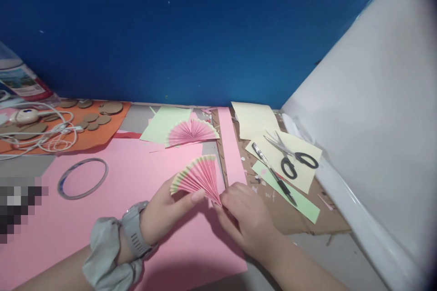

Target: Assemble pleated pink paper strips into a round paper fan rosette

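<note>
A pleated paper fan [200, 176], pink with a pale green rim, is held above the large pink sheet [136, 245]. My left hand [177, 204] pinches its folds, the thumb lying across the lower pleats. At the fan's narrow point, my right hand [247, 218] has its fingers curled and pressed on the tip; part of the tip is hidden by them. Just behind lies a second pleated paper fan [192, 132], spread into a half circle, partly over a light green sheet [167, 122].
Scissors [285, 152] and a pen [275, 173] lie on cream and green paper at right, over cardboard [297, 227]. A tape ring [83, 178] lies left. White earphone cables [58, 132], cardboard cutouts [111, 107] and a bottle [25, 77] are farther back. A blue wall [205, 32] stands behind.
</note>
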Motion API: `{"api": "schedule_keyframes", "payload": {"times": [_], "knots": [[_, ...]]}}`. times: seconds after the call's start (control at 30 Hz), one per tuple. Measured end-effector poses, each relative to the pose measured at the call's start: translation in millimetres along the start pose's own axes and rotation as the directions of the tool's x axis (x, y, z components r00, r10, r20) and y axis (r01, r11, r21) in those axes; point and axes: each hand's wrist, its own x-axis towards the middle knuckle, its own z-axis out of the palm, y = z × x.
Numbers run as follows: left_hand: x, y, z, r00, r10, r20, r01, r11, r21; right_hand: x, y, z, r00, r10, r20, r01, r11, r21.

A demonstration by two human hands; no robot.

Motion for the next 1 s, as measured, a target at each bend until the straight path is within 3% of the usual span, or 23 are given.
{"api": "schedule_keyframes", "payload": {"times": [0.07, 0.17, 0.27, 0.4, 0.5, 0.77, 1.0], "knots": [[1.7, 0.9, 2.4, 1.0, 0.004, -0.02, -0.004, 1.0, -0.01, -0.5, -0.4, -0.7, 1.0, 0.023, 0.012, -0.023, 1.0, 0.01], [3.0, 2.7, 4.9, 1.0, -0.014, 0.0, 0.014, 1.0, -0.026, -0.4, 0.0, -2.8, 0.982, 0.171, 0.074, -0.184, 0.955, 0.231], [2.8, 4.4, 6.1, 0.993, 0.006, 0.114, -0.001, 0.999, -0.044, 0.9, 0.5, -4.3, 0.928, 0.337, 0.158, -0.371, 0.794, 0.482], [2.1, 2.8, 6.2, 0.98, 0.031, 0.197, -0.025, 0.999, -0.035, 4.3, 0.2, -4.5, 0.857, 0.459, 0.232, -0.49, 0.59, 0.642], [2.3, -0.3, 5.2, 0.989, -0.005, 0.15, 0.009, 1.0, -0.03, 7.1, 0.1, -5.0, 0.829, 0.501, 0.247, -0.513, 0.508, 0.691], [3.3, -2.1, 5.2, 0.998, -0.003, 0.068, 0.003, 1.0, -0.005, 4.1, 3.9, -3.1, 0.814, 0.518, 0.263, -0.484, 0.353, 0.801], [3.6, -5.4, 3.5, 0.996, -0.012, 0.083, 0.012, 1.0, -0.006, 3.0, 3.6, -4.9, 0.814, 0.505, 0.288, -0.512, 0.388, 0.767]]}}
